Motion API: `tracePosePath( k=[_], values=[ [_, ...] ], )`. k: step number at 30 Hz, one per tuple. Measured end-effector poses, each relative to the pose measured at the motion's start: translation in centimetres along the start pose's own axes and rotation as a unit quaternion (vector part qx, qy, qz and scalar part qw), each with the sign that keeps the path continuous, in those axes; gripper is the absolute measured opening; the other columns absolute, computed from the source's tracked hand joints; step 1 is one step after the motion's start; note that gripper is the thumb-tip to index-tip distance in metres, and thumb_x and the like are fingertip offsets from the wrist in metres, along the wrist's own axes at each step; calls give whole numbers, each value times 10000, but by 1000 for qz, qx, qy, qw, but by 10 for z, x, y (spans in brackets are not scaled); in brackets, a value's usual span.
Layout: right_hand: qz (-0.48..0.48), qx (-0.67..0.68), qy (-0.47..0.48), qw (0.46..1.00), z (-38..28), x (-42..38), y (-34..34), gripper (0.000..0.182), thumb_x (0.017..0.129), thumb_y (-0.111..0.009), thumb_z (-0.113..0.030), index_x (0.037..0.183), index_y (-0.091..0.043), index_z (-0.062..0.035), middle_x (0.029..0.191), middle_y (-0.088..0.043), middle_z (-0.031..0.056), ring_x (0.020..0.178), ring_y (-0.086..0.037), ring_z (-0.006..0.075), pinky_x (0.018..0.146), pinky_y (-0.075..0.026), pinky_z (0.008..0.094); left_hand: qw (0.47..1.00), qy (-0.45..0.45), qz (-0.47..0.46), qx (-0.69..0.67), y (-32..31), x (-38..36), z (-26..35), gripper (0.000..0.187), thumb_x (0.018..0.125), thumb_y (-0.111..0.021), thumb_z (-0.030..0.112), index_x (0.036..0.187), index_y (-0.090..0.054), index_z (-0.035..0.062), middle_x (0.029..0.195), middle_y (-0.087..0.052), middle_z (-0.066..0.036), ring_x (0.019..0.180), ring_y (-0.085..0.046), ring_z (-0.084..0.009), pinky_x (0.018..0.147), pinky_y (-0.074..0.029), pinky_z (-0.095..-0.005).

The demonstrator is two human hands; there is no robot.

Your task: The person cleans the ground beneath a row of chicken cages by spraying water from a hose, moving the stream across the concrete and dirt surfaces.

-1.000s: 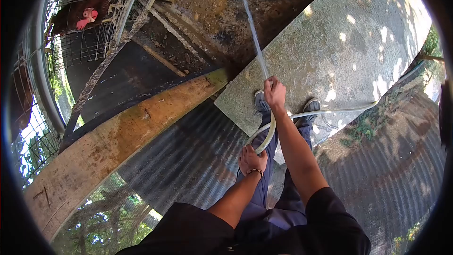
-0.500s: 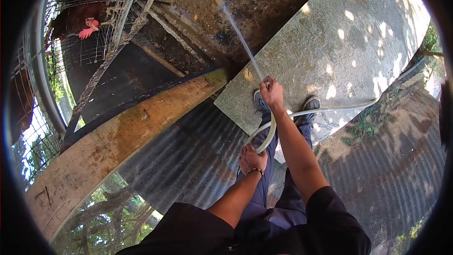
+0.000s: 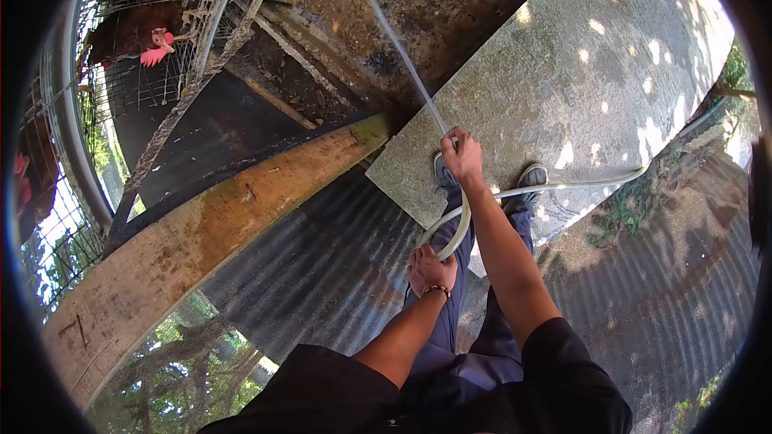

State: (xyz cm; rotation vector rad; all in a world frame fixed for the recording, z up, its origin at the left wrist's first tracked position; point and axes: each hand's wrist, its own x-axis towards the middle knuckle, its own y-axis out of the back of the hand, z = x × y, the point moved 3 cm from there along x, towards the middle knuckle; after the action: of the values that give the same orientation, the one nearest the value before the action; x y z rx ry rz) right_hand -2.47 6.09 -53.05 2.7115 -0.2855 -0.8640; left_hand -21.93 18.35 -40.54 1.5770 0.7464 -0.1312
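A pale hose (image 3: 569,186) comes in from the right, passes over my legs and loops between my hands. Closed around its end is my right hand (image 3: 461,156), above my shoes. A jet of water (image 3: 404,56) shoots from there toward the upper left and lands on dirty, wet ground (image 3: 346,24). My left hand (image 3: 430,270), with a beaded bracelet at the wrist, grips the lower part of the loop near my thigh.
My feet stand on a concrete slab (image 3: 515,104). On the left are a wire cage (image 3: 153,84) with red-combed chickens (image 3: 133,34) and a long wooden board (image 3: 217,217). Corrugated sheets (image 3: 322,265) lie below the board and at the right.
The water jet has shifted very slightly to the left. A chicken's head in the cage has moved a little to the right, and another red comb now shows at the far left.
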Motion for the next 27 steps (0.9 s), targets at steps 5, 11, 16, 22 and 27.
tracePosePath(
  k=[5,11,16,22,27],
  values=[
    [-6,5,1,1000,-5,0,-1,225,805,-561,-223,877,-647,-28,621,-604,204,566,-624,328,589,-485,417,1000,14,-8,2,4,0,3,319,752,-689,353,878,-554,92,976,-639,-82,1041,-607,-267,866,-491,-440],
    [-30,5,-18,999,-11,-1,0,253,803,-558,-259,926,-643,-55,664,-622,227,659,-641,400,662,-507,471,1000,11,-2,2,3,0,1,325,744,-693,349,885,-560,88,976,-646,-91,1019,-618,-274,854,-495,-438],
    [-33,7,-13,999,-17,-1,0,255,808,-552,-261,929,-643,-57,660,-620,225,656,-639,400,664,-505,476,1000,8,3,0,4,0,1,326,747,-686,352,890,-567,84,975,-649,-97,1008,-622,-281,852,-495,-437],
    [-27,3,-5,1000,-22,0,-3,241,811,-545,-243,917,-643,-50,657,-619,221,638,-635,380,651,-499,458,1000,15,-13,2,4,0,1,325,751,-679,351,897,-574,80,978,-651,-97,1013,-618,-282,854,-497,-437],
    [-10,-2,19,1000,-25,-1,-5,211,818,-546,-212,889,-646,-40,619,-606,196,570,-625,316,598,-489,409,1000,12,-13,-4,6,0,1,315,751,-680,341,896,-572,83,989,-646,-96,1019,-611,-283,849,-499,-436]
  ],
)
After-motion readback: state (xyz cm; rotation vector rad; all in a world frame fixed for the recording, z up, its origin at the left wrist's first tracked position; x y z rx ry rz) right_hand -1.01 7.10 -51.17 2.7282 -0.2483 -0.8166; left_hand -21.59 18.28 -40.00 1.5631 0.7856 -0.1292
